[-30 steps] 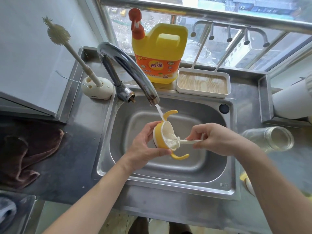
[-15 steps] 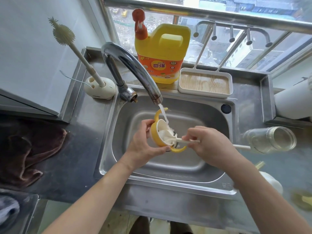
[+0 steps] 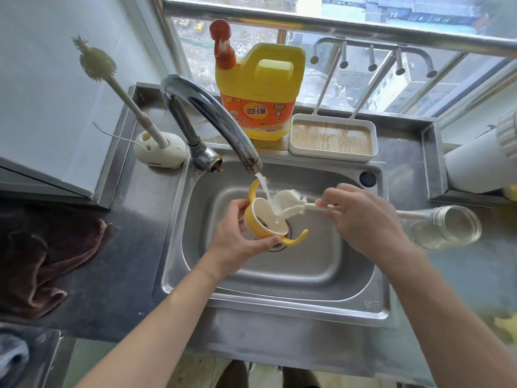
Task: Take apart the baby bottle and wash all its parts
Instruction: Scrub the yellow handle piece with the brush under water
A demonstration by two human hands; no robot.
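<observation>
So, the bottle's apart. Glass body lies on its side on the counter, right of the sink; washed or not, can't tell. Your left hand curls round the collar under the tap stream. Your right hand pinches the brush handle, head at the collar's mouth. Teat and cap aren't in view.

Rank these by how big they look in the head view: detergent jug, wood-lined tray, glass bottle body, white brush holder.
1. detergent jug
2. wood-lined tray and glass bottle body: these look about alike, so they are not ranked against each other
3. white brush holder
</observation>
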